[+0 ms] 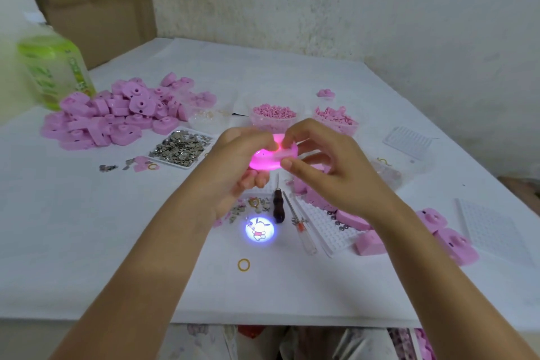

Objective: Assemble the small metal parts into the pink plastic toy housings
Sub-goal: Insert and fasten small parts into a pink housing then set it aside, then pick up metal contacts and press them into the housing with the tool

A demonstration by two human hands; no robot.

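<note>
- Lit pink housing (264, 159) held above mid-table. Left hand (233, 161) curls round it; right hand (327, 164) pinches its right end.
- Metal parts tray (181, 147) at 9 o'clock.
- Likely best: hold level, press evenly, and watch the projected picture (259, 229) at 6 o'clock.

The housings (117, 114) are matt pink plastic; the held housing (267, 159) glows translucent. The parts (179, 147) are shiny metal. The awl (278, 206) has a glossy dark wood handle, the screwdriver (308, 240) a clear plastic one. The wall (350, 9) looks rough.

Glowing pink housing (273, 155), pink housing pile (117, 114) — silvery metal parts (179, 147)
</note>
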